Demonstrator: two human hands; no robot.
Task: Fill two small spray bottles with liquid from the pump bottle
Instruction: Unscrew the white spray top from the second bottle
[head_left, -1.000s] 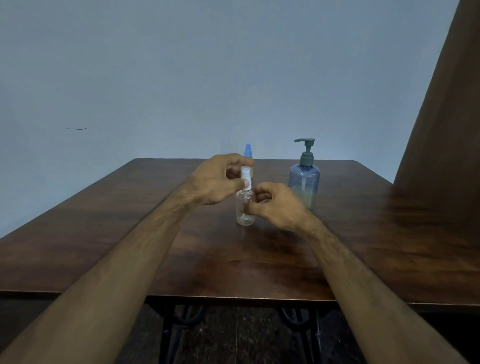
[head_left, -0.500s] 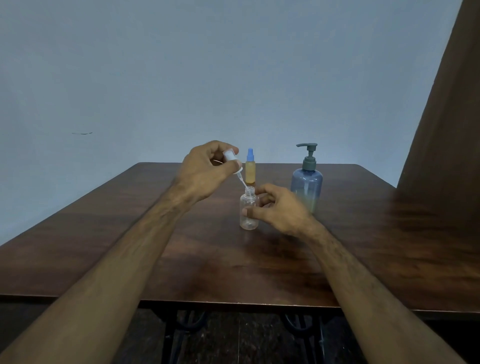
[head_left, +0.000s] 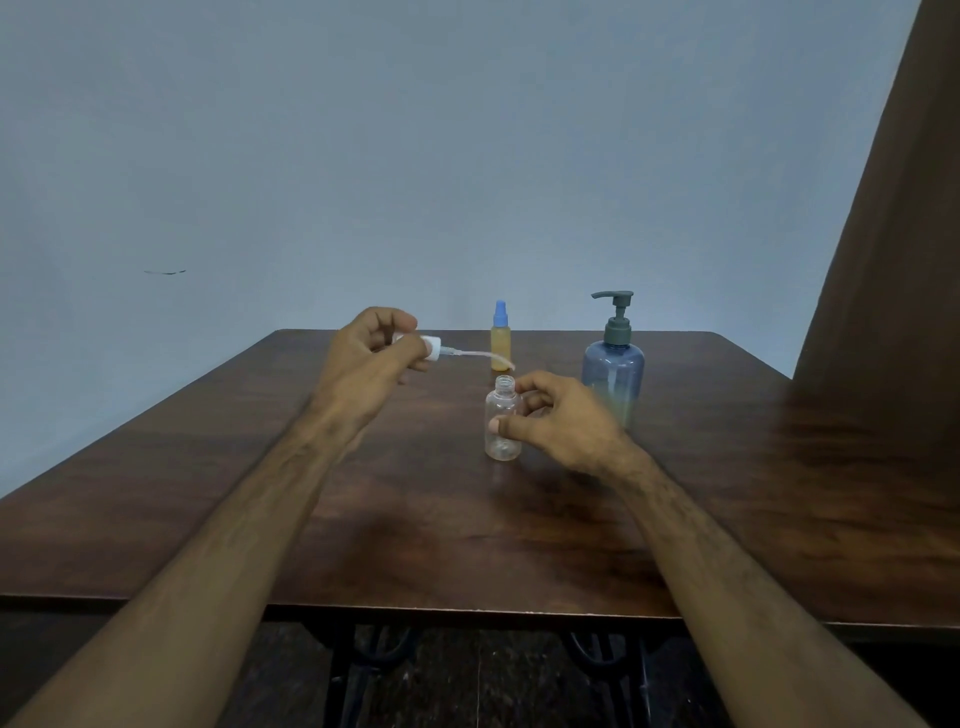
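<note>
Clear bottle (head_left: 503, 426), white cap (head_left: 432, 348), yellow btl w/ blue cap (head_left: 501, 340), blue-grey pump btl (head_left: 613, 371), dark woodgrain table (head_left: 208, 467).

Dark wooden table (head_left: 218, 499) on black metal legs (head_left: 343, 675), plain pale blue wall (head_left: 415, 156), brown curtain (head_left: 893, 234) at right

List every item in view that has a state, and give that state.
clear spray bottle: upright, uncapped, looks empty
spray cap: off, dip tube out sideways
yellow spray bottle: upright, capped
pump bottle: upright, pump on
left hand: holds spray cap
right hand: holds clear spray bottle
</note>
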